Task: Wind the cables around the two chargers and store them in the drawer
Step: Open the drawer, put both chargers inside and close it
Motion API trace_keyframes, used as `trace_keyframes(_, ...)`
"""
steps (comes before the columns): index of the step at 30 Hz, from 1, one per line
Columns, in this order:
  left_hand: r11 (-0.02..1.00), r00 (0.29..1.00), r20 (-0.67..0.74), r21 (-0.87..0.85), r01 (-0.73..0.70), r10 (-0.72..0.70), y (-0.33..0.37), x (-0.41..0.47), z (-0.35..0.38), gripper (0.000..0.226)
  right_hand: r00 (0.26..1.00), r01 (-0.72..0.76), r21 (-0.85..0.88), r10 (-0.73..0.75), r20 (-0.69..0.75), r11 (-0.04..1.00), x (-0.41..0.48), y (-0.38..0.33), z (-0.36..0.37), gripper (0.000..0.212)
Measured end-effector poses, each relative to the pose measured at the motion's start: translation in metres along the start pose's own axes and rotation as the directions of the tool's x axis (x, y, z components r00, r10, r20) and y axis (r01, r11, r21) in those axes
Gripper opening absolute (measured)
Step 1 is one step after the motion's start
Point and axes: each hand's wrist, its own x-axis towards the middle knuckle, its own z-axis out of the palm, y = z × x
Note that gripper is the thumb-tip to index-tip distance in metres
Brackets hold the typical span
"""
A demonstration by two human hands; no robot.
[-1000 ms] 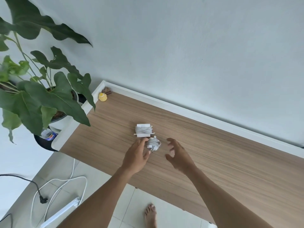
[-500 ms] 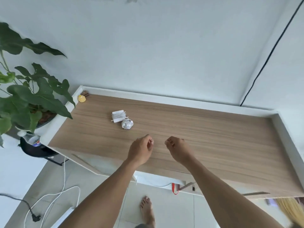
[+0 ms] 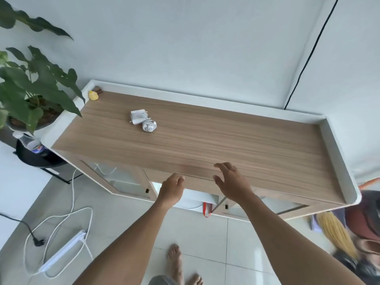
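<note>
Two white chargers lie side by side on the wooden cabinet top (image 3: 236, 138), left of middle, each with its cable wound around it: a square charger (image 3: 138, 116) and a smaller rounder charger (image 3: 149, 126) touching it. My left hand (image 3: 171, 190) is at the cabinet's front edge, fingers curled against the drawer front (image 3: 197, 183); whether it grips anything I cannot tell. My right hand (image 3: 232, 182) hovers over the same front edge with fingers spread, holding nothing. The drawer looks closed.
A small yellow object (image 3: 93, 95) sits in the top's back left corner. A potted plant (image 3: 35, 89) stands left of the cabinet. A white power strip (image 3: 61, 251) and cables lie on the tiled floor. A glass door (image 3: 119, 179) is below left.
Both hands left the wound chargers and drew back to the cabinet's front edge. My view pulled back and down, showing the cabinet front. The right hand's fingers have spread.
</note>
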Motion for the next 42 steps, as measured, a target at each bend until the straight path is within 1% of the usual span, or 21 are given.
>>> trace_keyframes(1, 0.985, 0.993, 0.029, -0.126, 0.120, -0.117, -0.009, 0.002, 0.005, 0.025, 1.000, 0.012, -0.013, -0.012, 0.009, 1.000, 0.001, 0.000, 0.005, 0.044)
trace_keyframes(2, 0.938, 0.970, 0.069, -0.248, 0.242, -0.232, -0.019, 0.005, 0.010, 0.027, 1.000, 0.025, -0.018, -0.025, 0.015, 1.000, 0.001, 0.000, 0.010, 0.045)
trace_keyframes(4, 0.797, 0.905, 0.151, -0.431, 0.422, -0.398, -0.039, 0.012, 0.017, 0.035, 0.998, 0.045, -0.028, -0.044, 0.035, 0.999, 0.002, 0.002, 0.025, 0.046)
trace_keyframes(6, 0.660, 0.851, 0.216, -0.550, 0.512, -0.479, -0.062, 0.023, 0.026, 0.042, 0.996, 0.070, -0.055, -0.066, 0.060, 0.996, 0.006, 0.005, 0.038, 0.048)
trace_keyframes(8, 0.517, 0.814, 0.274, -0.659, 0.546, -0.512, -0.082, 0.034, 0.037, 0.048, 0.993, 0.089, -0.076, -0.082, 0.085, 0.993, 0.012, 0.006, 0.045, 0.051)
trace_keyframes(10, 0.360, 0.794, 0.323, -0.760, 0.542, -0.515, -0.097, 0.046, 0.050, 0.055, 0.990, 0.079, -0.081, -0.069, 0.121, 0.994, 0.021, 0.005, 0.049, 0.059)
trace_keyframes(13, 0.158, 0.793, 0.367, -0.855, 0.493, -0.486, -0.111, 0.063, 0.065, 0.064, 0.981, 0.028, -0.057, -0.016, 0.191, 0.998, 0.031, 0.003, 0.054, 0.077)
trace_keyframes(16, -0.013, 0.788, 0.403, -0.893, 0.449, -0.466, -0.123, 0.082, 0.080, 0.070, 0.979, 0.029, -0.072, -0.013, 0.204, 0.997, 0.032, 0.006, 0.064, 0.081)
trace_keyframes(18, -0.084, 0.793, 0.410, -0.904, 0.419, -0.452, -0.128, 0.095, 0.090, 0.074, 0.984, 0.038, -0.090, -0.022, 0.177, 0.995, 0.029, 0.010, 0.067, 0.080)
trace_keyframes(24, -0.225, 0.827, 0.411, -0.910, 0.348, -0.383, -0.123, 0.121, 0.108, 0.084, 0.987, 0.073, -0.090, -0.058, 0.150, 0.993, 0.021, 0.018, 0.077, 0.074)
trace_keyframes(27, -0.268, 0.849, 0.411, -0.904, 0.333, -0.332, -0.117, 0.124, 0.106, 0.087, 0.987, 0.097, -0.096, -0.083, 0.137, 0.991, 0.018, 0.019, 0.081, 0.072)
trace_keyframes(30, -0.251, 0.853, 0.408, -0.907, 0.338, -0.326, -0.114, 0.123, 0.102, 0.086, 0.991, 0.093, -0.081, -0.084, 0.107, 0.992, 0.012, 0.019, 0.084, 0.071)
trace_keyframes(33, -0.194, 0.838, 0.407, -0.913, 0.359, -0.364, -0.115, 0.120, 0.100, 0.082, 0.996, 0.076, -0.117, -0.070, 0.055, 0.990, 0.004, 0.024, 0.093, 0.063)
trace_keyframes(35, -0.108, 0.828, 0.401, -0.914, 0.391, -0.392, -0.117, 0.115, 0.099, 0.078, 0.999, 0.033, -0.174, -0.035, -0.007, 0.984, -0.004, 0.030, 0.098, 0.056)
trace_keyframes(36, -0.046, 0.823, 0.402, -0.906, 0.421, -0.401, -0.118, 0.110, 0.097, 0.076, 0.999, 0.015, -0.207, -0.022, -0.035, 0.978, -0.007, 0.032, 0.101, 0.053)
trace_keyframes(37, 0.039, 0.812, 0.406, -0.886, 0.463, -0.419, -0.120, 0.106, 0.097, 0.071, 0.998, 0.004, -0.240, -0.017, -0.055, 0.971, -0.010, 0.034, 0.103, 0.051)
trace_keyframes(38, 0.160, 0.801, 0.403, -0.844, 0.512, -0.442, -0.120, 0.098, 0.095, 0.065, 0.997, -0.004, -0.263, -0.016, -0.074, 0.965, -0.012, 0.035, 0.104, 0.049)
trace_keyframes(39, 0.312, 0.795, 0.387, -0.769, 0.558, -0.467, -0.118, 0.088, 0.092, 0.056, 0.996, -0.011, -0.275, -0.014, -0.088, 0.961, -0.014, 0.035, 0.105, 0.045)
trace_keyframes(40, 0.477, 0.809, 0.341, -0.673, 0.566, -0.478, -0.115, 0.076, 0.089, 0.046, 0.995, -0.017, -0.281, -0.012, -0.099, 0.959, -0.015, 0.034, 0.105, 0.041)
trace_keyframes(41, 0.655, 0.857, 0.249, -0.559, 0.508, -0.452, -0.112, 0.063, 0.085, 0.036, 0.995, -0.022, -0.284, -0.007, -0.101, 0.959, -0.015, 0.032, 0.106, 0.036)
trace_keyframes(42, 0.827, 0.927, 0.124, -0.422, 0.371, -0.353, -0.110, 0.051, 0.081, 0.028, 0.996, -0.030, -0.283, 0.004, -0.093, 0.959, -0.014, 0.029, 0.107, 0.033)
